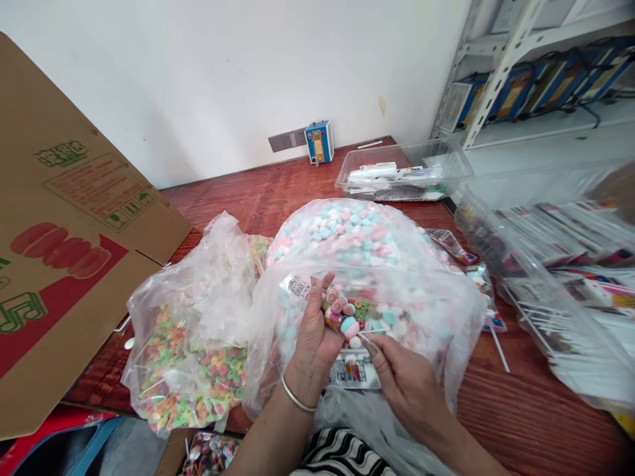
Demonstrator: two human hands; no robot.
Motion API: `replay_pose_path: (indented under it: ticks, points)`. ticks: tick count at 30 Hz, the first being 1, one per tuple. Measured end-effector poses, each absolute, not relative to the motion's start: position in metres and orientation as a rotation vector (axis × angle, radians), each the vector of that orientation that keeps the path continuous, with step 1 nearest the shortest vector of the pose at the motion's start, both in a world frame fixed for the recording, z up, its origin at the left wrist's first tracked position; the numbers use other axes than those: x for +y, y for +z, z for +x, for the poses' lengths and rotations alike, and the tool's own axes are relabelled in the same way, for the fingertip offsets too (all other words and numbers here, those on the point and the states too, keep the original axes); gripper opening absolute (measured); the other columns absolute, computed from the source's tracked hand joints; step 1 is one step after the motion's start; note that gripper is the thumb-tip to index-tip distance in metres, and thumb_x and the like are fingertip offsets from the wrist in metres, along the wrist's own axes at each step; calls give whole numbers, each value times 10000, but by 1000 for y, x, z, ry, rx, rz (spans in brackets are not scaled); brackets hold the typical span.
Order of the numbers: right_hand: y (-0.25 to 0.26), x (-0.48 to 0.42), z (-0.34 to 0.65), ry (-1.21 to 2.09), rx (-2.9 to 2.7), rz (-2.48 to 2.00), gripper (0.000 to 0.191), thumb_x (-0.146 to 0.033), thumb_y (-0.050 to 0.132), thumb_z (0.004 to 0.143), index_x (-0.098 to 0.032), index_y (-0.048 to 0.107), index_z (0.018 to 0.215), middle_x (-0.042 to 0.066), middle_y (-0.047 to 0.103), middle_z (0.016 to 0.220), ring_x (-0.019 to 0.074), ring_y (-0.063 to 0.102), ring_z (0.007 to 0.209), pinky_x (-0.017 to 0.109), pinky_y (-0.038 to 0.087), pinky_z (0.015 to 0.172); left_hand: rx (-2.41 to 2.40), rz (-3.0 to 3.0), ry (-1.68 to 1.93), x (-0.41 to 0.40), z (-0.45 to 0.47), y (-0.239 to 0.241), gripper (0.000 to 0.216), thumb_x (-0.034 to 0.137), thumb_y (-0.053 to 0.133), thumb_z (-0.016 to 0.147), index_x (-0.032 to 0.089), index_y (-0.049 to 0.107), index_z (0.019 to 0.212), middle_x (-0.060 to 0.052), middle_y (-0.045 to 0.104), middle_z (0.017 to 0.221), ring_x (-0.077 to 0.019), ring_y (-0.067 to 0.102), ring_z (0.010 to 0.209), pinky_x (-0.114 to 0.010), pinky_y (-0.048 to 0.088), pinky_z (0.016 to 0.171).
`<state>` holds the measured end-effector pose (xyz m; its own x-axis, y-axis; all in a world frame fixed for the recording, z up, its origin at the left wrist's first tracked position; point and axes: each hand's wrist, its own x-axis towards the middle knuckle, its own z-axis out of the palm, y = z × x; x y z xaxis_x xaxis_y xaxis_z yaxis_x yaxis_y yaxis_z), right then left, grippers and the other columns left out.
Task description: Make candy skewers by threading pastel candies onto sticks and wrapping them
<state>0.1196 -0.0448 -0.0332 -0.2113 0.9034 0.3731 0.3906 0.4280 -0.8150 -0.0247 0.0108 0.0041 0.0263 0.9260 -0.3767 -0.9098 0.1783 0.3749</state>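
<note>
My left hand (317, 324) is closed around a small printed packet (350, 367) that hangs below it, with a few candies pinched in its fingertips, among them a pink and blue one (349, 325). My right hand (399, 377) pinches the packet's upper right edge near a white candy (355, 342). Both hands work over the open mouth of a big clear bag of pink, blue and white candies (354, 231). To its left lies a second clear bag of colourful ring-shaped candies (191, 370).
A large cardboard box (64, 264) fills the left side. A clear tray with packets (401, 172) stands at the back, and a clear bin of flat packets (560, 284) at the right. Filled packets (454, 246) lie on the wooden table (520, 410). Metal shelving (520, 73) stands at the back right.
</note>
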Motion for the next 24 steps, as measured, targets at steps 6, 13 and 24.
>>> replay_pose_path:
  ticks: [6,13,24]
  points:
    - [-27,-49,119,1850,-1064,-1047,332,-513,412,969,-225,501,830,-146,174,436,78,131,358,211,251,378,450,31,1325,9,-23,-1,328,459,619,885,136,628,942,103,366,522,-20,365,405,-167,406,480]
    - [-34,-49,111,515,-1891,-1177,205,-230,446,974,-193,606,851,29,630,660,165,555,578,284,404,587,621,-20,1475,5,-5,5,266,408,669,863,165,582,797,95,366,524,-33,359,427,-184,447,545]
    - [-36,-47,114,561,-1830,-1165,177,-253,489,967,-177,642,923,21,629,640,167,564,554,283,422,552,606,-19,1411,2,-4,2,303,444,681,844,156,589,816,94,367,526,-41,388,443,-210,474,597]
